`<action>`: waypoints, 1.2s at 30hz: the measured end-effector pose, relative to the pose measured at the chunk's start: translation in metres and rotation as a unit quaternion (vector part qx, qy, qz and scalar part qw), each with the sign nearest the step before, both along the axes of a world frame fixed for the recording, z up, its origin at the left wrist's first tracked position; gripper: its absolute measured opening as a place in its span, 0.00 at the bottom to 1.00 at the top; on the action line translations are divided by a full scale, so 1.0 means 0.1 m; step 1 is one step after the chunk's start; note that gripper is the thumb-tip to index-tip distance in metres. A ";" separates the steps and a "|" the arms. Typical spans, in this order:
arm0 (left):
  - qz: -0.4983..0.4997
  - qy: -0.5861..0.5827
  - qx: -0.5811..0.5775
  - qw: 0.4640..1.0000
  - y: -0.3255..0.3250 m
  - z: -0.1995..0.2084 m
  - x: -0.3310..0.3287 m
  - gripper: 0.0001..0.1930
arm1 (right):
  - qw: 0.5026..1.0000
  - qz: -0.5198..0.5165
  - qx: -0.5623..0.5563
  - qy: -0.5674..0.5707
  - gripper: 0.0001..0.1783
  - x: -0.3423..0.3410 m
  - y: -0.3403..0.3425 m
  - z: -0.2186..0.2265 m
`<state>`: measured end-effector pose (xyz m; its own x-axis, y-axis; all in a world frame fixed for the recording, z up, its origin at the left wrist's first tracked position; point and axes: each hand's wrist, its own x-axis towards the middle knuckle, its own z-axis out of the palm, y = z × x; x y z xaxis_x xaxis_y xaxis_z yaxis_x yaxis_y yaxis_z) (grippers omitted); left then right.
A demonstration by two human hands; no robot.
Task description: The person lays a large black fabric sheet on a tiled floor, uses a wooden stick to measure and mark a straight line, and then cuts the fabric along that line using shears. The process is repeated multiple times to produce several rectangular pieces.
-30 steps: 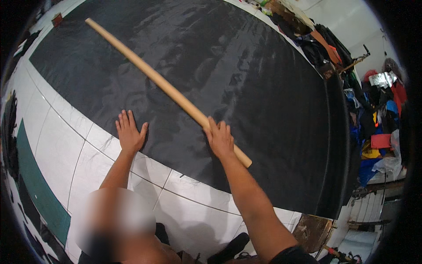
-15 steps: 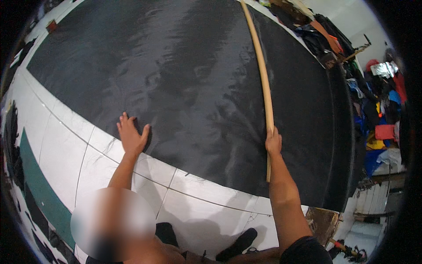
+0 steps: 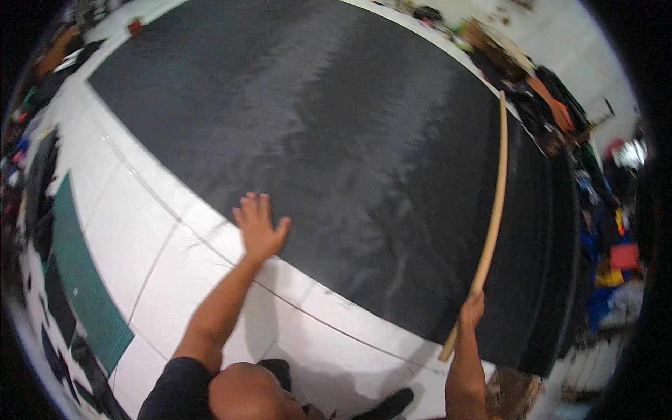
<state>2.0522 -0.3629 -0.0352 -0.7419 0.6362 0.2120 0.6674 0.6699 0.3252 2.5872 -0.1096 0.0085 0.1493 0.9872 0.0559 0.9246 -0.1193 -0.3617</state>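
Note:
A wide sheet of black, slightly glossy fabric with soft wrinkles lies spread over a white tiled surface. My left hand rests on it near its close edge, palm down and fingers spread. In my right hand is a long, light-coloured wooden stick, gripped near its close end. That end pokes past the near edge of the fabric. The far end reaches toward the back right border of the fabric.
White tiles run along the left and near sides, with a green mat at far left. Cluttered piles of coloured items line the right. A small brown block sits by the far left corner, and a worn box at lower right.
My right hand has drawn the wooden stick toward me and to the right, and its angle has turned. My left hand stays flat on the fabric. The whole view has shifted.

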 end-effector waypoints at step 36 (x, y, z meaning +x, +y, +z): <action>0.317 -0.140 0.007 0.938 -1.76 0.20 -0.53 0.49 | 0.661 0.686 -0.207 -0.223 0.26 -1.94 -1.48 1.00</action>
<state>1.9996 -0.5388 -0.0150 -0.9979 0.0474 -0.0432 0.0235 0.8972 0.4410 2.3929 -0.2579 0.1082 -0.8427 0.1197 -0.5248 0.2682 0.9387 -0.2166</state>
